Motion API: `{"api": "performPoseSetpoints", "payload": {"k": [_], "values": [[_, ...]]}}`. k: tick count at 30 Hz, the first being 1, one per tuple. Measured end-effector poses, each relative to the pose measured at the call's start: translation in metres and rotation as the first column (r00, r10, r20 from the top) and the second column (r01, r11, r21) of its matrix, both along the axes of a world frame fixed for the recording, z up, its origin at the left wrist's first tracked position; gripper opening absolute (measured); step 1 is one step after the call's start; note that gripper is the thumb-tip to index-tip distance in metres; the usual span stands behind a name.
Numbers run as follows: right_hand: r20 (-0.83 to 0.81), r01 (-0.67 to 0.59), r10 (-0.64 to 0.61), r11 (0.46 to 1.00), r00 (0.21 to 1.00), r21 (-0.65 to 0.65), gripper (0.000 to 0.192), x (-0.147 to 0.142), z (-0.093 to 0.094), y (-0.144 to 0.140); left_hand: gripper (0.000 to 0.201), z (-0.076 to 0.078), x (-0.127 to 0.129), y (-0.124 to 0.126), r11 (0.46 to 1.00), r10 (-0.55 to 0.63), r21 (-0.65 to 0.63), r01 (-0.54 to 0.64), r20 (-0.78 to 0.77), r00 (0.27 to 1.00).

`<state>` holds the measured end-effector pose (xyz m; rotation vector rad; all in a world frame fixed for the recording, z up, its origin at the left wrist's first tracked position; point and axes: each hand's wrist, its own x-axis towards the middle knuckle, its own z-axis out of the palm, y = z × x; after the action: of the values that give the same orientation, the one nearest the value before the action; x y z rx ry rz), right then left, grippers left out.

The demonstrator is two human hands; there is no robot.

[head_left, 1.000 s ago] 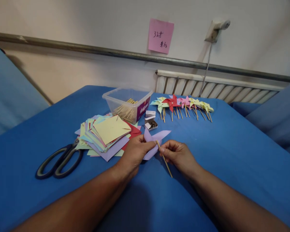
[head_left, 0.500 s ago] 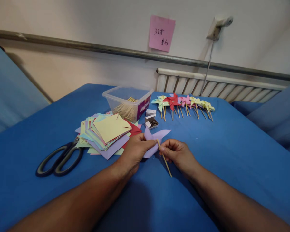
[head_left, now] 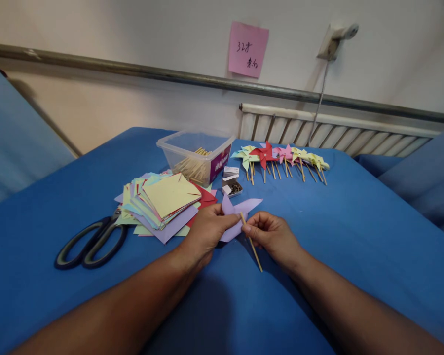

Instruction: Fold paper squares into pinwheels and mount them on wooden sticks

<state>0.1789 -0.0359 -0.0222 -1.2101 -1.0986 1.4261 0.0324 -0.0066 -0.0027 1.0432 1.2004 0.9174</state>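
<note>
Smooth blue cloth over the table [head_left: 355,231], pale wall behind. Left grip [head_left: 207,231] pinching folded lilac paper pinwheel [head_left: 240,207]; right grip [head_left: 272,236] pinching thin wooden stick [head_left: 254,251].

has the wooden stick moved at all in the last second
No. The wooden stick sits just as far below the small pin box as before, pinched in the right hand.

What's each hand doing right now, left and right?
Left hand: closed, pinching the folded purple paper pinwheel.
Right hand: closed, gripping the thin wooden stick against the pinwheel.
</note>
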Motion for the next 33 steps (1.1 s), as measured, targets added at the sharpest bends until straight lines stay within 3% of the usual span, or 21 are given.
{"api": "performPoseSetpoints", "payload": {"k": [24, 33], "values": [[0.005, -0.004, 0.004, 1.000, 1.000, -0.004, 0.038, -0.0012, 0.0013, 0.0007, 0.026, -0.0024, 0.0009, 0.0019, 0.999, 0.026, 0.024, -0.025, -0.065, 0.998], [0.015, 0.018, -0.018, 1.000, 1.000, 0.026, 0.038, -0.0029, -0.0002, 0.0000, 0.021, -0.0037, 0.0006, 0.0021, 0.988, 0.059, 0.149, -0.036, -0.153, 0.987]]}}
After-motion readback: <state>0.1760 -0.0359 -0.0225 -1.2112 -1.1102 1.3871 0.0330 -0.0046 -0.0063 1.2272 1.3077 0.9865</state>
